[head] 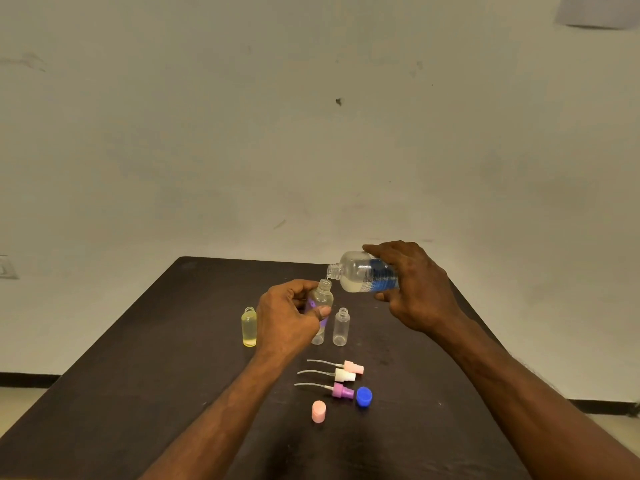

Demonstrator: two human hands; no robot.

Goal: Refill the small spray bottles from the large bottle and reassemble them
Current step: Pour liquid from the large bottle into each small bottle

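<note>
1. Right hand (415, 285) gripped the large clear blue-labelled plastic bottle (363, 271), tipped, neck leftward.
2. Left hand (287, 317) clasped a small clear plastic bottle (321, 296) raised off the dark surface (138, 375), its mouth just beneath the large bottle's neck.

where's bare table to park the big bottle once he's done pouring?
Bare table under the right hand, right of the empty bottle; also left of the yellow bottle. Crowded: centre, around spray heads and blue cap.

Three or four small bottles (341, 326), three spray heads (346, 375), two caps (363, 396).
</note>
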